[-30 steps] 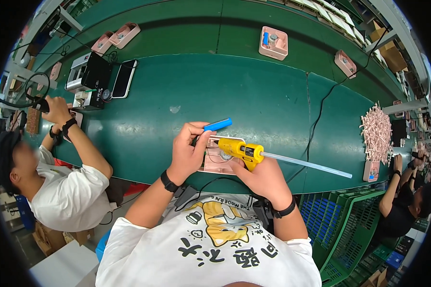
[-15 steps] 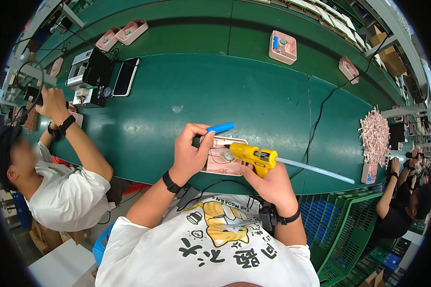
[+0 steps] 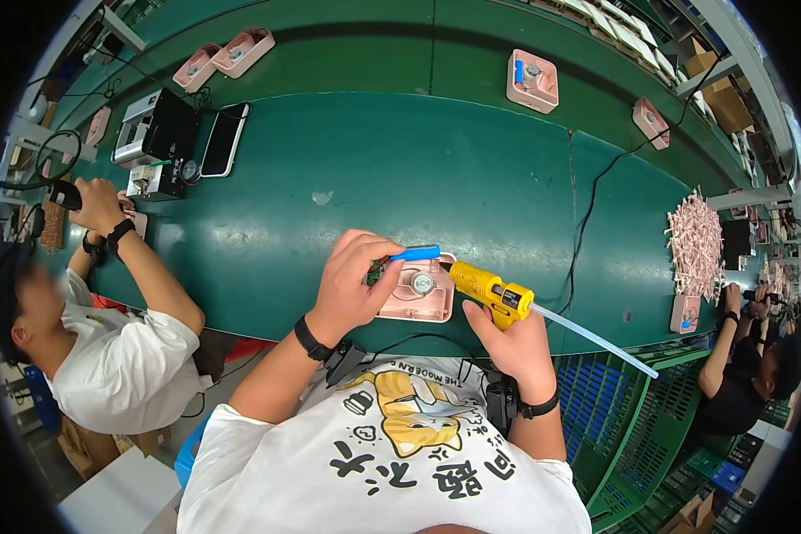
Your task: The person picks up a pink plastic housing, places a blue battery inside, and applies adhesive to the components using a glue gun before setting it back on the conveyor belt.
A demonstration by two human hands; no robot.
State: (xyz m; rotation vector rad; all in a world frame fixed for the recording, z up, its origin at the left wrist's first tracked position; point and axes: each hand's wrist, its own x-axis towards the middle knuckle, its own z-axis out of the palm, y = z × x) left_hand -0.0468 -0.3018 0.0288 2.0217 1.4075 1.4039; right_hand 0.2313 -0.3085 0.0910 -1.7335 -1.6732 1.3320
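My left hand [image 3: 351,280] pinches a blue cylindrical battery [image 3: 416,253] between thumb and fingers, over the far edge of an open pink plastic housing [image 3: 407,311]. Inside the housing sits a round silver motor [image 3: 421,283] with thin wires. My right hand [image 3: 518,347] is wrapped round a yellow hot glue gun [image 3: 478,284]. Its dark nozzle points left, at the housing's far right corner, close to the battery's end. A long translucent glue stick [image 3: 596,339] sticks out of the gun's back. My left fingers hide part of the housing's left side.
Far off on the green table [image 3: 347,142] lie more pink housings [image 3: 532,82]. A phone [image 3: 225,141] lies by a black machine [image 3: 162,133] at left, near a co-worker [image 3: 107,356]. A pink heap of parts [image 3: 695,245] and a black cable [image 3: 587,214] are at right; green crates [image 3: 636,427] stand below.
The glue gun has drawn back to the right, its nozzle leaving the housing's interior. My left hand has brought the battery nearer and lower, to the housing's far edge.
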